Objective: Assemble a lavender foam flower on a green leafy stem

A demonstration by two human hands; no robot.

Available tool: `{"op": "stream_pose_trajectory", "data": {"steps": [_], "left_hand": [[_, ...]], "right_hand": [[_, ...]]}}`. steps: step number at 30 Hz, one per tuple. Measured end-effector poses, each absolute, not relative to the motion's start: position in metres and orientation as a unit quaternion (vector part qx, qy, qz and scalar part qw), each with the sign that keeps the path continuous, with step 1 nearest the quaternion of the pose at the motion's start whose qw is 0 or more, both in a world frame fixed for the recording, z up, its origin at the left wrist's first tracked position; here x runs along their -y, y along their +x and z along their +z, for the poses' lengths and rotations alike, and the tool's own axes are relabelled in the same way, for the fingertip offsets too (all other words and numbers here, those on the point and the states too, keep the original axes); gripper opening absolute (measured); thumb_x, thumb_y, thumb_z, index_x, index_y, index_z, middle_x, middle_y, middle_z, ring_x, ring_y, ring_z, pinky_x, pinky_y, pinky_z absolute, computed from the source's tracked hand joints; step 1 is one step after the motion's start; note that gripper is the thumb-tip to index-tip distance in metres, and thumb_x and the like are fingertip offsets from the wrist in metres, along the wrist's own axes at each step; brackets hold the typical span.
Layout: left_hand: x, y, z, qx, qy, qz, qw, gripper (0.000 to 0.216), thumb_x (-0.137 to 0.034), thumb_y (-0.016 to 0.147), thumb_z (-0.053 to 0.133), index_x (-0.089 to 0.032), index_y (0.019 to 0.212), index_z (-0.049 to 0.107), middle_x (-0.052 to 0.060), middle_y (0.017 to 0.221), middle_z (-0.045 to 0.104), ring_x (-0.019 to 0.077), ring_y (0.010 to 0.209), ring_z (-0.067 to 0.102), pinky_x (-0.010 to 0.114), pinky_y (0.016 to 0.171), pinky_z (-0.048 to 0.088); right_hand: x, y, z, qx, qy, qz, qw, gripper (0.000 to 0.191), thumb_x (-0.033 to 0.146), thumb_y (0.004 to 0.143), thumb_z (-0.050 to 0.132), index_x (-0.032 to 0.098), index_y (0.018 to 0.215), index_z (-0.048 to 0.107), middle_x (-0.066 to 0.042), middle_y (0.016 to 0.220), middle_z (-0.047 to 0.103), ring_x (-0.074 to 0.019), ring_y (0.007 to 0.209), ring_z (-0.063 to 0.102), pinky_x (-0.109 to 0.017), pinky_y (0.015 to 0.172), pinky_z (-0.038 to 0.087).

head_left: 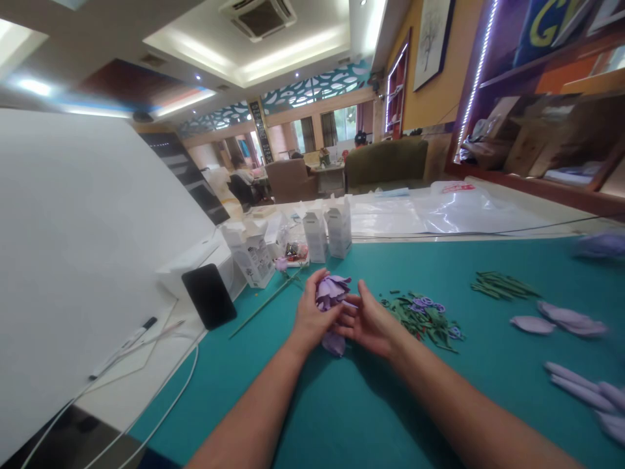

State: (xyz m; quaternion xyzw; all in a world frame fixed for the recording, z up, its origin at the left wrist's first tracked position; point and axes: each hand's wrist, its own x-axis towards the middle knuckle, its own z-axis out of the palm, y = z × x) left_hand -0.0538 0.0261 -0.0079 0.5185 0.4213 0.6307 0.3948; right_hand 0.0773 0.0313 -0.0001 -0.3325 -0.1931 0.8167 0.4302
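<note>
A light-purple artificial flower [332,290] with layered petals is cupped between both hands over the green mat. My left hand [312,316] is closed around its left side, thumb across the front. My right hand [374,319] is at the flower's right side, its curled fingers on the lower petals and its thumb raised apart. One purple petal [334,344] hangs below the hands. Just right of them lies a heap of small green pieces [424,319] with purple rings [428,304]. The fingers hide the flower's base.
A flower with a long green stem [266,304] lies to the left, near white cartons [251,254] and a black tablet-like panel [209,296]. Green strips [502,285] and loose purple petals [571,319] lie on the right. White cables [183,384] run along the mat's left edge.
</note>
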Motion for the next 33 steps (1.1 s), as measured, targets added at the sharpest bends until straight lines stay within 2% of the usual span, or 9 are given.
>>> {"op": "stream_pose_trajectory", "data": {"steps": [5, 11, 14, 17, 19, 21, 24, 28, 33], "left_hand": [[-0.025, -0.053, -0.013, -0.434, 0.631, 0.556, 0.325, 0.068, -0.008, 0.062, 0.075, -0.026, 0.125, 0.057, 0.008, 0.133, 0.056, 0.0276, 0.127, 0.046, 0.039, 0.113, 0.025], [-0.022, -0.056, -0.012, -0.403, 0.688, 0.53, 0.288, 0.069, -0.018, 0.066, 0.08, -0.027, 0.13, 0.056, 0.009, 0.134, 0.056, 0.0283, 0.127, 0.048, 0.039, 0.113, 0.027], [-0.02, -0.059, -0.01, -0.391, 0.735, 0.49, 0.26, 0.088, -0.03, 0.059, 0.087, -0.026, 0.138, 0.048, 0.012, 0.14, 0.051, 0.0307, 0.131, 0.044, 0.043, 0.114, 0.027], [-0.021, -0.066, -0.008, -0.39, 0.791, 0.438, 0.175, 0.109, -0.048, 0.051, 0.088, -0.023, 0.145, 0.037, 0.016, 0.146, 0.043, 0.0342, 0.136, 0.037, 0.049, 0.114, 0.027], [-0.023, -0.071, -0.006, -0.419, 0.796, 0.425, 0.099, 0.097, -0.053, 0.065, 0.079, -0.021, 0.145, 0.034, 0.016, 0.147, 0.042, 0.0323, 0.136, 0.037, 0.049, 0.113, 0.03], [-0.027, -0.077, -0.003, -0.502, 0.767, 0.4, 0.026, 0.066, -0.044, 0.083, 0.065, -0.019, 0.14, 0.041, 0.014, 0.143, 0.047, 0.0269, 0.133, 0.042, 0.044, 0.11, 0.036], [-0.035, -0.085, 0.005, -0.631, 0.706, 0.318, -0.042, 0.033, -0.028, 0.092, 0.052, -0.017, 0.123, 0.057, 0.011, 0.131, 0.059, 0.0216, 0.12, 0.055, 0.037, 0.1, 0.046], [-0.057, -0.094, 0.018, -0.693, 0.679, 0.236, -0.063, 0.028, -0.023, 0.093, 0.048, -0.017, 0.115, 0.064, 0.011, 0.117, 0.067, 0.0227, 0.109, 0.061, 0.036, 0.095, 0.048], [-0.098, -0.096, 0.021, -0.755, 0.645, 0.095, -0.066, 0.022, -0.026, 0.093, 0.052, -0.017, 0.109, 0.065, 0.011, 0.11, 0.067, 0.024, 0.101, 0.064, 0.04, 0.087, 0.051]], "right_hand": [[-0.033, 0.082, 0.001, 0.194, -0.29, 0.837, 0.422, 0.058, 0.063, 0.095, 0.028, 0.015, 0.095, 0.06, -0.007, 0.073, 0.068, -0.0176, 0.06, 0.065, -0.031, 0.061, 0.053], [-0.037, 0.083, 0.0, 0.183, -0.242, 0.855, 0.421, 0.066, 0.067, 0.092, 0.027, 0.015, 0.094, 0.066, -0.008, 0.075, 0.071, -0.0196, 0.069, 0.067, -0.032, 0.067, 0.054], [-0.04, 0.083, -0.004, 0.165, -0.236, 0.857, 0.428, 0.062, 0.065, 0.093, 0.031, 0.015, 0.095, 0.066, -0.008, 0.076, 0.071, -0.0216, 0.075, 0.068, -0.035, 0.074, 0.054], [-0.045, 0.086, -0.01, 0.149, -0.227, 0.853, 0.446, 0.053, 0.059, 0.095, 0.033, 0.018, 0.091, 0.065, -0.005, 0.074, 0.071, -0.021, 0.073, 0.067, -0.037, 0.077, 0.054], [-0.049, 0.088, -0.013, 0.142, -0.223, 0.847, 0.462, 0.049, 0.056, 0.096, 0.034, 0.019, 0.086, 0.064, -0.004, 0.072, 0.071, -0.0205, 0.07, 0.067, -0.039, 0.077, 0.054], [-0.053, 0.091, -0.015, 0.137, -0.223, 0.841, 0.473, 0.048, 0.055, 0.097, 0.034, 0.02, 0.082, 0.064, -0.004, 0.07, 0.071, -0.0211, 0.069, 0.066, -0.04, 0.077, 0.054], [-0.057, 0.093, -0.016, 0.135, -0.233, 0.833, 0.484, 0.049, 0.055, 0.097, 0.034, 0.02, 0.081, 0.063, -0.006, 0.072, 0.071, -0.0218, 0.069, 0.066, -0.041, 0.074, 0.054], [-0.059, 0.094, -0.015, 0.135, -0.244, 0.82, 0.499, 0.048, 0.054, 0.097, 0.034, 0.019, 0.081, 0.062, -0.008, 0.075, 0.072, -0.0217, 0.072, 0.066, -0.038, 0.07, 0.054], [-0.063, 0.097, -0.015, 0.13, -0.245, 0.812, 0.513, 0.047, 0.053, 0.097, 0.034, 0.019, 0.079, 0.061, -0.006, 0.071, 0.07, -0.0209, 0.069, 0.066, -0.038, 0.067, 0.054]]}}
